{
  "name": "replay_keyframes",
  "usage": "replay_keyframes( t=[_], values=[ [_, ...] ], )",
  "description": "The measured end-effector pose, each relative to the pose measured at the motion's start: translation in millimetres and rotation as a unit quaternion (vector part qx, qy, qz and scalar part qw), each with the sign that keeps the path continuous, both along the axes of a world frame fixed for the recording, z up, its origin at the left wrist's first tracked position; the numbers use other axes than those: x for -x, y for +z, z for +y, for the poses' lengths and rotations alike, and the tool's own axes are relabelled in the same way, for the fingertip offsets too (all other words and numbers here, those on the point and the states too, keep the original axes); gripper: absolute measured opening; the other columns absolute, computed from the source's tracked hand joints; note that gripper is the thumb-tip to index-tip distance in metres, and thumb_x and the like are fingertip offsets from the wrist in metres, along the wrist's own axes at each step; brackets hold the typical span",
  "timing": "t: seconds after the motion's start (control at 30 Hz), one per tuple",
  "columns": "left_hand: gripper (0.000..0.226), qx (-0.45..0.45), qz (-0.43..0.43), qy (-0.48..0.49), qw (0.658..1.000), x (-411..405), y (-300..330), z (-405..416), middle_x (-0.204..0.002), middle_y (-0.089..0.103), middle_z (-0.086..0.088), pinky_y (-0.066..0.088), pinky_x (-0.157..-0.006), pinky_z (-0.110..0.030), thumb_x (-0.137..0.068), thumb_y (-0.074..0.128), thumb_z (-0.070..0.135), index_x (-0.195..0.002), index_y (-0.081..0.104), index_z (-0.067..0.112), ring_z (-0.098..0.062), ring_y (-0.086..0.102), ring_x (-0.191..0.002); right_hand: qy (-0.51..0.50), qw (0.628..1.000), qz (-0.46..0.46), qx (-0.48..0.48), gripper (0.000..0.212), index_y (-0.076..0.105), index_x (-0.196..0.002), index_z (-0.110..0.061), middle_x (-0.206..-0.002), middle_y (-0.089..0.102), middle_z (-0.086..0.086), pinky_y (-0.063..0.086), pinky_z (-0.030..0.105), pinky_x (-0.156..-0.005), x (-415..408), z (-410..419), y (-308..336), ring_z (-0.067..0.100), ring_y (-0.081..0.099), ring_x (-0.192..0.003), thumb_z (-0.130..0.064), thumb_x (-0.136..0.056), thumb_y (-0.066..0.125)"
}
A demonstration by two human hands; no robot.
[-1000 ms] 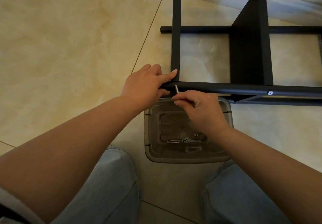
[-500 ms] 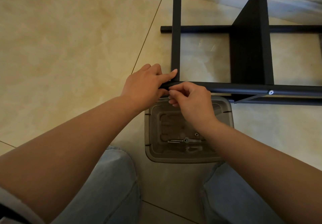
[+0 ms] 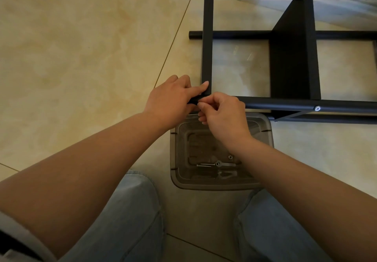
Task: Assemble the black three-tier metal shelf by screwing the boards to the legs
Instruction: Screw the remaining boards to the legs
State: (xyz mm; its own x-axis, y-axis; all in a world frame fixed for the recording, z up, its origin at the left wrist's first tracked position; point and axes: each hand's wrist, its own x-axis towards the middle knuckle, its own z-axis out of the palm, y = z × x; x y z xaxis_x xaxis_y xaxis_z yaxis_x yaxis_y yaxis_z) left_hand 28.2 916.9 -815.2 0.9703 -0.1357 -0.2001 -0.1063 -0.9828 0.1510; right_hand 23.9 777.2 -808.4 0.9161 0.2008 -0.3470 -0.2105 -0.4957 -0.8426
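The black shelf frame [image 3: 289, 61] lies on its side on the floor, beyond the fingers; being rigid metal, it likely handles best gripped at a leg. The left hand [image 3: 171, 100] grasps the near leg [image 3: 285, 103] end, forefinger extended along the crossbar [image 3: 207, 37]. The right hand [image 3: 222, 114] is curled, fingertips pinched at the joint; whatever it holds is hidden.

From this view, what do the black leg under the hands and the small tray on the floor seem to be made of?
The black leg looks like matte painted metal tube: round, even dull sheen, with a silver screw head. The tray looks like translucent grey plastic: the floor shows through its moulded walls.
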Motion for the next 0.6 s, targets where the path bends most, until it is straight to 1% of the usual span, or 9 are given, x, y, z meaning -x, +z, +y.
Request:
replay_keyframes(
  t=[0.07,0.13,0.2,0.27,0.33,0.47,0.5,0.6],
  values=[
    [0.054,0.002,0.001,0.001,1.000,-0.2,0.3,0.5,-0.112,0.046,0.000,0.037,-0.070,-0.026,-0.097,0.043,0.040,-0.147,0.021,0.041,-0.017,0.040,-0.102,0.024,0.999,-0.020,0.017,0.005,0.064,-0.092,-0.019,-0.078,0.064,-0.006,0.055,0.030,-0.079,2.4,-0.3,0.4,0.011,0.065,-0.077,-0.018,-0.091,0.059],
    [0.054,0.005,0.003,0.003,1.000,0.3,0.5,0.0,-0.112,0.045,0.000,0.037,-0.071,-0.026,-0.097,0.043,0.039,-0.147,0.021,0.041,-0.017,0.040,-0.102,0.055,0.997,-0.043,0.039,0.007,0.065,-0.094,-0.016,-0.078,0.062,-0.007,0.054,0.026,-0.076,3.6,-2.1,-0.6,0.011,0.063,-0.076,-0.017,-0.092,0.058],
    [0.055,0.005,0.001,0.002,1.000,0.4,0.3,-0.1,-0.111,0.045,0.001,0.036,-0.070,-0.026,-0.097,0.043,0.039,-0.147,0.020,0.041,-0.016,0.039,-0.102,0.043,0.998,-0.025,0.024,0.007,0.062,-0.089,-0.020,-0.076,0.063,-0.006,0.055,0.025,-0.075,3.1,-3.2,-1.3,0.011,0.065,-0.073,-0.016,-0.092,0.058],
    [0.055,0.007,0.001,0.003,1.000,0.0,0.9,0.7,-0.111,0.045,0.001,0.035,-0.070,-0.026,-0.097,0.043,0.040,-0.147,0.021,0.041,-0.016,0.039,-0.101,0.004,1.000,0.012,-0.015,0.012,0.060,-0.084,-0.024,-0.075,0.065,-0.005,0.058,0.028,-0.074,3.0,-3.2,-2.8,0.009,0.066,-0.070,-0.015,-0.092,0.058],
    [0.055,0.008,0.000,0.005,1.000,-0.1,0.6,0.5,-0.111,0.045,0.001,0.035,-0.070,-0.026,-0.096,0.043,0.042,-0.147,0.021,0.041,-0.015,0.038,-0.101,-0.014,0.999,0.030,-0.040,0.013,0.060,-0.084,-0.025,-0.074,0.065,-0.005,0.058,0.029,-0.073,4.1,-4.3,-2.9,0.007,0.066,-0.067,-0.015,-0.092,0.057],
    [0.057,0.009,0.003,0.003,1.000,0.8,0.1,-0.7,-0.112,0.045,0.001,0.038,-0.072,-0.026,-0.096,0.045,0.042,-0.147,0.020,0.041,-0.016,0.039,-0.102,0.055,0.998,-0.017,0.023,0.009,0.061,-0.088,-0.022,-0.075,0.065,-0.003,0.057,0.028,-0.074,-0.4,-9.2,-3.6,0.008,0.065,-0.070,-0.016,-0.093,0.057],
    [0.057,0.009,0.001,0.002,1.000,0.8,-0.3,-0.5,-0.112,0.045,0.001,0.038,-0.072,-0.027,-0.096,0.045,0.042,-0.147,0.020,0.041,-0.016,0.039,-0.102,0.057,0.998,-0.018,0.025,0.008,0.061,-0.088,-0.021,-0.075,0.065,-0.002,0.056,0.027,-0.073,-1.5,-8.9,-3.8,0.008,0.065,-0.070,-0.016,-0.093,0.057],
    [0.056,0.007,-0.001,0.005,1.000,0.6,-0.7,-0.6,-0.113,0.045,0.001,0.038,-0.072,-0.026,-0.096,0.045,0.041,-0.147,0.021,0.040,-0.017,0.039,-0.102,0.009,1.000,0.015,-0.008,0.009,0.061,-0.088,-0.022,-0.073,0.065,-0.003,0.056,0.019,-0.066,-2.9,-4.4,-2.5,0.005,0.065,-0.064,-0.016,-0.093,0.057]
  ],
)
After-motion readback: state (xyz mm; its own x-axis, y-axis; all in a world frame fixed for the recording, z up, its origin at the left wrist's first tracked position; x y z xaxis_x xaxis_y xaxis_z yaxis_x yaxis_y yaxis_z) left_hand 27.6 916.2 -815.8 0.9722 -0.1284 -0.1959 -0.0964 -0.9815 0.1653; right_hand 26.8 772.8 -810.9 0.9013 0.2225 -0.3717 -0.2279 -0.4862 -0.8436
